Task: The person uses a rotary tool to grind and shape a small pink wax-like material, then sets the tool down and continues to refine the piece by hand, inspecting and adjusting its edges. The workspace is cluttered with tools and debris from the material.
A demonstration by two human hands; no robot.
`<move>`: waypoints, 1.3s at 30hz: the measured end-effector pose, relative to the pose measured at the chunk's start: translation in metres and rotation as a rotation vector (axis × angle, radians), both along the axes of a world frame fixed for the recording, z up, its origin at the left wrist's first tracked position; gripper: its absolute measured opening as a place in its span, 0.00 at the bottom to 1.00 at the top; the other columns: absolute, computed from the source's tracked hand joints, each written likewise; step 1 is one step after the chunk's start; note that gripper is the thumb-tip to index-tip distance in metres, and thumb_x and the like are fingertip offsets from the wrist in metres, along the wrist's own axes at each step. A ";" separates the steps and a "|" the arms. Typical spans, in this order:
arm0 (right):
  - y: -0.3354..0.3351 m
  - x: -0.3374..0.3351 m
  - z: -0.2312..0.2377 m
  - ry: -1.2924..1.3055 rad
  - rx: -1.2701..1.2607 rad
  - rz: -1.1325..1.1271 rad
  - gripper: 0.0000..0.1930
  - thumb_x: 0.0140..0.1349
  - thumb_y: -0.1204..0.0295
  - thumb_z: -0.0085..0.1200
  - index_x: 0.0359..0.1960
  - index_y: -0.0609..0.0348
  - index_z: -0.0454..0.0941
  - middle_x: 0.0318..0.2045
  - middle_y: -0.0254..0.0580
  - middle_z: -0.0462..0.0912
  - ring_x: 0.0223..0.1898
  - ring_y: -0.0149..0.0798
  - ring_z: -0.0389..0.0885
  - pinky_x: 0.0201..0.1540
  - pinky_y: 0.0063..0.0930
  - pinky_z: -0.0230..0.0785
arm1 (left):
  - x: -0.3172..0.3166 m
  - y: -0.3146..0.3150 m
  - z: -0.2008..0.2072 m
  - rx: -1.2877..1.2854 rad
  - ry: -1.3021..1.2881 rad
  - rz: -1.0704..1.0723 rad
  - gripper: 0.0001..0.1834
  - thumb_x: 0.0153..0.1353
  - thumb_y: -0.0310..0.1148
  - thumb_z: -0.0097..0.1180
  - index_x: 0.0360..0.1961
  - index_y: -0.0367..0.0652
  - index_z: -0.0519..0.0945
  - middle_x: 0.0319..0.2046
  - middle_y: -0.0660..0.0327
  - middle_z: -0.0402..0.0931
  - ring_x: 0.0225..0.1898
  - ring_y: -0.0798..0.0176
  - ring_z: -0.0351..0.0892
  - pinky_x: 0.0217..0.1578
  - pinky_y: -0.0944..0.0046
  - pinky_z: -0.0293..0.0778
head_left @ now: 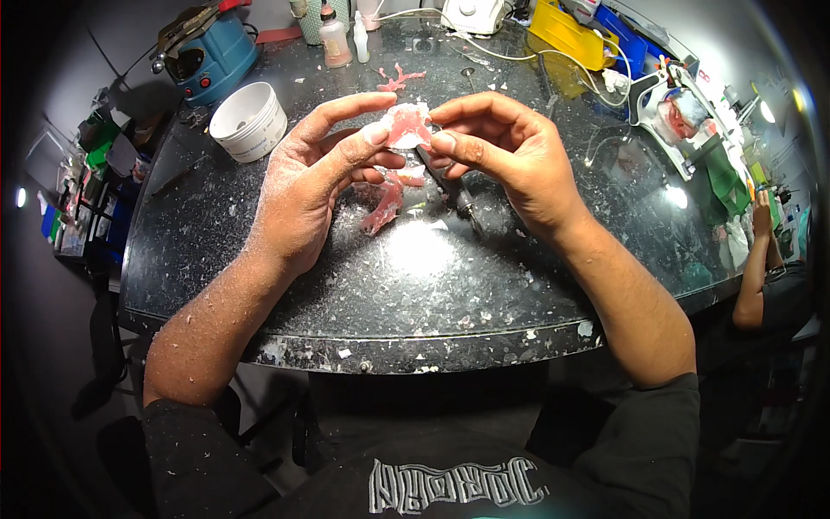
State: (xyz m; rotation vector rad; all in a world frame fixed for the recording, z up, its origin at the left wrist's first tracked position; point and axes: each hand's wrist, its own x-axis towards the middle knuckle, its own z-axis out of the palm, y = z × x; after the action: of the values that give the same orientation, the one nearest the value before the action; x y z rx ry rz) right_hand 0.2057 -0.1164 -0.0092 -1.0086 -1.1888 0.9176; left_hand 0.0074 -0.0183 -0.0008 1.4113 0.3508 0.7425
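Above the middle of the bench, both my hands hold a pink denture plate (409,126) with whitish edges. My left hand (307,186), dusted with white powder, pinches its left side between thumb and fingers. My right hand (519,156) grips the right side between thumb and forefinger. Beneath them lies a dark handpiece (462,203), partly hidden by my right fingers. Next to it is a curved pink piece (383,210) flecked with white. Farther back lies a branching pink scrap (399,79), apart from my hands.
A white tub (249,123) and a blue machine (207,56) stand to the left. Bottles (335,39) are at the back. A dental articulator (683,117) stands on the right, near yellow (571,36) and blue bins. Another person's arm (755,259) shows far right. White debris litters the dark bench (519,294).
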 end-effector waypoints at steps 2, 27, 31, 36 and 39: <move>0.000 0.000 0.001 0.003 -0.003 0.003 0.12 0.61 0.72 0.63 0.45 0.60 0.79 0.40 0.37 0.85 0.42 0.26 0.83 0.41 0.19 0.75 | -0.001 0.000 0.000 0.000 0.013 0.000 0.21 0.65 0.35 0.57 0.58 0.41 0.73 0.48 0.57 0.77 0.44 0.63 0.81 0.45 0.67 0.73; 0.000 0.001 -0.001 0.006 0.008 0.023 0.13 0.61 0.74 0.62 0.47 0.61 0.78 0.39 0.37 0.85 0.41 0.26 0.83 0.40 0.19 0.75 | 0.002 0.001 -0.002 0.001 -0.032 0.007 0.19 0.66 0.33 0.56 0.54 0.33 0.74 0.44 0.54 0.80 0.43 0.66 0.81 0.44 0.64 0.81; 0.000 0.001 -0.001 0.002 0.002 0.014 0.13 0.61 0.74 0.62 0.47 0.61 0.78 0.39 0.37 0.85 0.41 0.26 0.83 0.40 0.19 0.75 | 0.000 0.004 -0.005 -0.006 -0.023 -0.002 0.18 0.66 0.33 0.56 0.53 0.33 0.75 0.45 0.54 0.80 0.44 0.65 0.81 0.45 0.65 0.80; 0.000 0.000 0.000 0.008 0.014 0.003 0.13 0.61 0.75 0.62 0.47 0.61 0.78 0.39 0.37 0.85 0.41 0.27 0.83 0.41 0.19 0.75 | 0.002 0.003 -0.005 0.007 -0.031 0.009 0.18 0.66 0.33 0.57 0.53 0.35 0.76 0.46 0.56 0.80 0.46 0.66 0.81 0.45 0.66 0.79; -0.002 0.000 0.000 0.030 0.028 0.006 0.12 0.61 0.75 0.61 0.46 0.61 0.78 0.40 0.38 0.85 0.42 0.28 0.84 0.42 0.19 0.75 | 0.002 0.003 -0.004 0.034 -0.020 0.030 0.17 0.66 0.33 0.57 0.53 0.37 0.77 0.46 0.57 0.81 0.46 0.67 0.80 0.46 0.67 0.78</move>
State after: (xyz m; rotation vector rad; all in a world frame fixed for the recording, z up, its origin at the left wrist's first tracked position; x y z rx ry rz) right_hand 0.2053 -0.1180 -0.0087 -0.9663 -1.1771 0.9152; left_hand 0.0098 -0.0153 -0.0045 1.4321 0.3462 0.7895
